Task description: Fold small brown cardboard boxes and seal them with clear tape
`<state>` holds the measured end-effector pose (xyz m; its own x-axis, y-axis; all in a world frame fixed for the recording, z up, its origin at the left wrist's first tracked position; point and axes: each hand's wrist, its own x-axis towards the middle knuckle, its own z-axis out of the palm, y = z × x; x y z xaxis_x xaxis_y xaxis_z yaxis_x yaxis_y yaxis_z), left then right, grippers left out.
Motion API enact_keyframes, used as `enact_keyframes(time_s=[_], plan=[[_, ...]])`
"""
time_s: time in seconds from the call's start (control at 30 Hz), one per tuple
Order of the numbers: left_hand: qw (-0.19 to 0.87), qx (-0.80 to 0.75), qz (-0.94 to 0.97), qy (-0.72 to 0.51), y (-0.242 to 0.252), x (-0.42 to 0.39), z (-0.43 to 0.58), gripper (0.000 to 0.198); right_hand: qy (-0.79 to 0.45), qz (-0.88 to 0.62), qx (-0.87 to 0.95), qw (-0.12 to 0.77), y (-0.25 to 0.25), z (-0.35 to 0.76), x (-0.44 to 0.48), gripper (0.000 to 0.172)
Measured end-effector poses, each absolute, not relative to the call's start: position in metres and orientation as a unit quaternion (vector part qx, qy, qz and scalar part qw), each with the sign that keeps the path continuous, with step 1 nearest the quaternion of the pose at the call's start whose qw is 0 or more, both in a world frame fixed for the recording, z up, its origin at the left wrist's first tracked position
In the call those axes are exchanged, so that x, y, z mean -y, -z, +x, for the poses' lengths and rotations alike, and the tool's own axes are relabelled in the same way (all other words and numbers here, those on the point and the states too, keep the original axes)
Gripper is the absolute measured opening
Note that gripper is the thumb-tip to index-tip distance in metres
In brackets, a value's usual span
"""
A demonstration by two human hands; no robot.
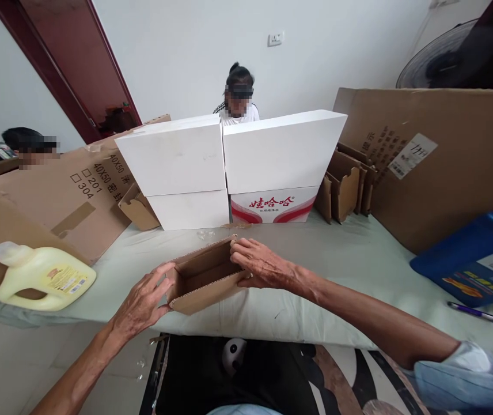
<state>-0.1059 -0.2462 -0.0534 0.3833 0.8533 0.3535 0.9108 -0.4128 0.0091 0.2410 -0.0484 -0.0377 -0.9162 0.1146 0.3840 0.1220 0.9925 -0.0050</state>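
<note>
A small open-topped cardboard box (207,294) is tilted at the front of the green-covered table. My left hand (145,297) has its fingers and thumb about the box's left end. At the other end, my right hand (264,264) grips the short wall, fingers bent over the rim and thumb low on the outside. The inside of the box is shaded, and I see nothing in it. Just behind lie some clear plastic scraps (206,234) on the cloth.
White boxes (181,155) stand stacked across the back, with folded cardboard pieces (345,190) beside them. A yellow detergent bottle (48,279) lies left; a blue container (471,259) and a purple pen (484,314) are right. Two people sit beyond the cardboard and boxes.
</note>
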Motion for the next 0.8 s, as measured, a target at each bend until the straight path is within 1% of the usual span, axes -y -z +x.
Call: enact_keyframes(time_s=[0.13, 0.23, 0.3, 0.4, 0.47, 0.53, 0.57, 0.63, 0.67, 0.7, 0.73, 0.8], plan=[[0.065, 0.539, -0.822, 0.172, 0.057, 0.246, -0.105, 0.058, -0.076, -0.111, 0.945, 0.299, 0.062, 0.254, 0.046, 0.040], [0.029, 0.535, -0.821, 0.195, 0.054, 0.242, -0.101, 0.057, -0.115, -0.119, 0.928, 0.333, 0.072, 0.257, 0.044, 0.042], [-0.007, 0.533, -0.818, 0.214, 0.045, 0.240, -0.098, 0.054, -0.118, -0.125, 0.933, 0.316, 0.068, 0.257, 0.043, 0.039], [-0.078, 0.535, -0.805, 0.247, 0.024, 0.234, -0.100, 0.049, -0.149, -0.112, 0.944, 0.272, 0.045, 0.257, 0.038, 0.036], [-0.138, 0.546, -0.781, 0.269, 0.011, 0.228, -0.105, 0.049, -0.229, -0.101, 0.936, 0.249, 0.025, 0.256, 0.031, 0.038], [-0.228, 0.557, -0.742, 0.294, 0.007, 0.222, -0.109, 0.059, -0.364, -0.139, 0.893, 0.224, 0.010, 0.252, 0.023, 0.045], [-0.287, 0.558, -0.712, 0.314, 0.009, 0.220, -0.109, 0.068, -0.447, -0.176, 0.853, 0.204, 0.007, 0.249, 0.019, 0.050], [-0.402, 0.550, -0.643, 0.349, 0.020, 0.218, -0.107, 0.088, -0.585, -0.253, 0.754, 0.158, 0.012, 0.241, 0.014, 0.057], [-0.442, 0.549, -0.612, 0.360, 0.029, 0.219, -0.104, 0.095, -0.631, -0.281, 0.710, 0.138, 0.019, 0.236, 0.013, 0.058], [-0.466, 0.555, -0.584, 0.365, 0.038, 0.222, -0.100, 0.098, -0.662, -0.299, 0.676, 0.123, 0.029, 0.232, 0.014, 0.058], [-0.471, 0.568, -0.565, 0.368, 0.047, 0.227, -0.097, 0.097, -0.681, -0.311, 0.653, 0.114, 0.041, 0.228, 0.016, 0.057], [-0.446, 0.601, -0.549, 0.372, 0.060, 0.240, -0.091, 0.087, -0.713, -0.329, 0.611, 0.102, 0.065, 0.222, 0.023, 0.051]])
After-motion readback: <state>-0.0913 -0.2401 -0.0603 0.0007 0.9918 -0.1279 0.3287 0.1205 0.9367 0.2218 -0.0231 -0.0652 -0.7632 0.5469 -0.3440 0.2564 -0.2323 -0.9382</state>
